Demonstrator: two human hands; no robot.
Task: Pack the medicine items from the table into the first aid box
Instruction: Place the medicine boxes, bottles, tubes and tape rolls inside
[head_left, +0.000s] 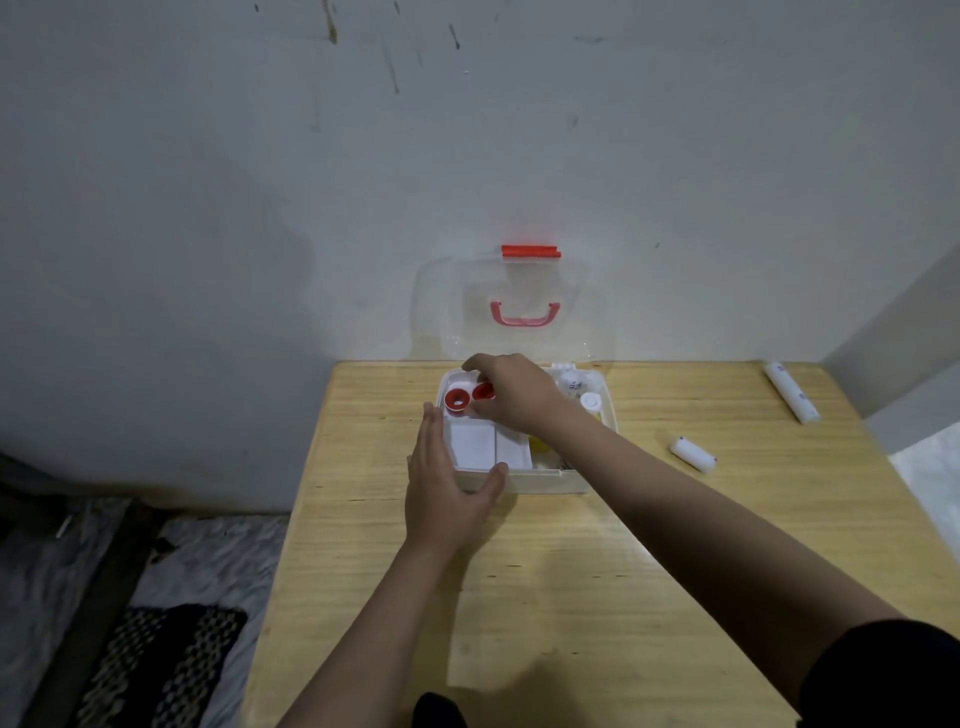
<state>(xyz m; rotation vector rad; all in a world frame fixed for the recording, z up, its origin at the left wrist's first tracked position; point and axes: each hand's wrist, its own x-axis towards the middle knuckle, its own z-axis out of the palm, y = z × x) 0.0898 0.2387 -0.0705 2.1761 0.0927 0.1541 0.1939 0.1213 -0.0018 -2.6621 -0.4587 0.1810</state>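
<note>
Right hand pinches a red roll at frame centre; left hand, spread flat, braces the box; crowded against its neighbour, the roll could tip out of the tray.

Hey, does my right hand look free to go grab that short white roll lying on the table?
Probably yes. The short white roll lies alone on bare table, right of the first aid box, though the right hand is busy over the box.

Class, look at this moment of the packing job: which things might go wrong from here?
1. The right hand sets a red-capped roll tight beside another; one may tip out of its tray slot.
2. Two white tubes lie loose on the table; the far one, near the edge, may roll off.
</note>
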